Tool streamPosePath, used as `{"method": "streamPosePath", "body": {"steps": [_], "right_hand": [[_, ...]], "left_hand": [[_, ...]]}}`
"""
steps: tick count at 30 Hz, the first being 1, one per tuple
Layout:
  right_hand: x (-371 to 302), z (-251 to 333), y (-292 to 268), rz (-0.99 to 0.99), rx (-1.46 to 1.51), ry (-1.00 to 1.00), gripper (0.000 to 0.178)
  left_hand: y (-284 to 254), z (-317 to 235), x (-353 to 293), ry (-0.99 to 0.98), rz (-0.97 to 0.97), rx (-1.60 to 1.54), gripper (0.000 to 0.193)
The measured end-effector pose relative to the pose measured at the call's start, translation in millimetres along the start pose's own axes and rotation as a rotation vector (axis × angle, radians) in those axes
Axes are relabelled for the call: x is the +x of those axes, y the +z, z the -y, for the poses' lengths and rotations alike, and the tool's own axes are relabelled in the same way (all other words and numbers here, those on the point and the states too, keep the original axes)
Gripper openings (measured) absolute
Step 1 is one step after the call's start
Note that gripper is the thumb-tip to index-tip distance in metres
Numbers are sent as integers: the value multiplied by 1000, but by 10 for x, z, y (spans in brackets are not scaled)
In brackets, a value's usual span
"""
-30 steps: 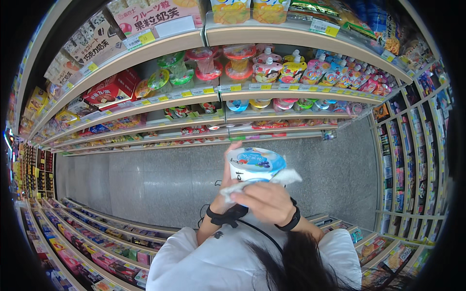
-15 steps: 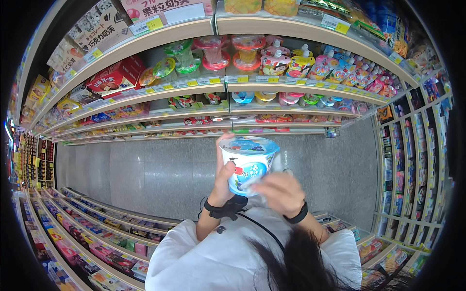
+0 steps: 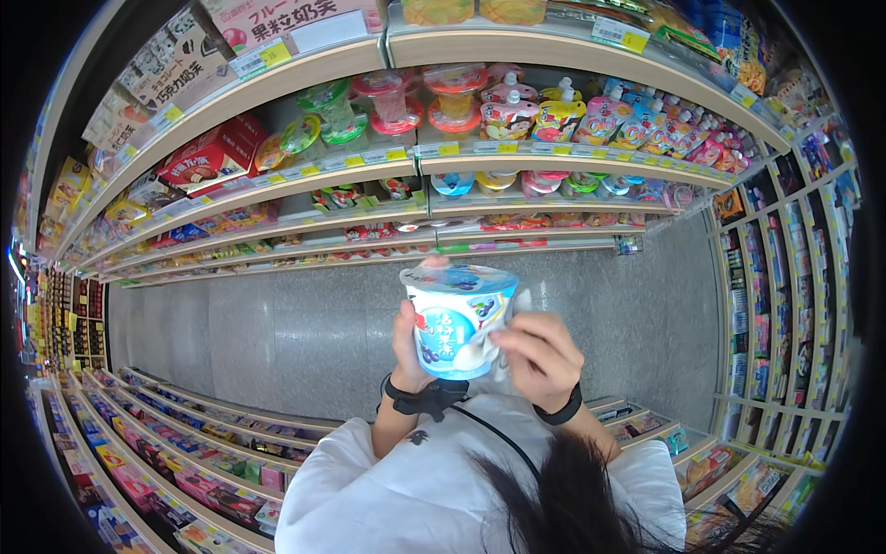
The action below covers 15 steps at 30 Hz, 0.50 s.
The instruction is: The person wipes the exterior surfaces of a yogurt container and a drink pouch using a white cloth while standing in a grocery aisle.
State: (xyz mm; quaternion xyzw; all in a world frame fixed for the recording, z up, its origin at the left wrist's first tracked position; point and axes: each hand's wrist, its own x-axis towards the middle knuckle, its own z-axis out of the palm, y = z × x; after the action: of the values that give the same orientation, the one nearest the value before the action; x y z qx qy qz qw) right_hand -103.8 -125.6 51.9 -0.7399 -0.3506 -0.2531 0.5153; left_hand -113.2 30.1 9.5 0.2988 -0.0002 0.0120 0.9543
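1. Gripping a white and blue cup, the left hand is wrapped around its side.
2. A white cloth is pinched against it by the right hand.
3. Open grey floor is seen between the shelves.

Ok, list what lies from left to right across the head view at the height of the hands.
Grey floor → left hand → blue-and-white cup → white cloth → right hand → shelves of packets on the right.

Stocked shelves of pouches, red boxes, above grey floor.
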Motion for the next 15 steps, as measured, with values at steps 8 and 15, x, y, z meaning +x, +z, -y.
{"method": "streamPosePath", "body": {"steps": [8,15], "right_hand": [[249,-75,-7,-134,-101,6,34],[350,-107,1,-244,-192,-98,35]], "left_hand": [[63,-58,18,-25,-9,-39,79],[33,-39,-6,-52,-23,-102,81]]}}
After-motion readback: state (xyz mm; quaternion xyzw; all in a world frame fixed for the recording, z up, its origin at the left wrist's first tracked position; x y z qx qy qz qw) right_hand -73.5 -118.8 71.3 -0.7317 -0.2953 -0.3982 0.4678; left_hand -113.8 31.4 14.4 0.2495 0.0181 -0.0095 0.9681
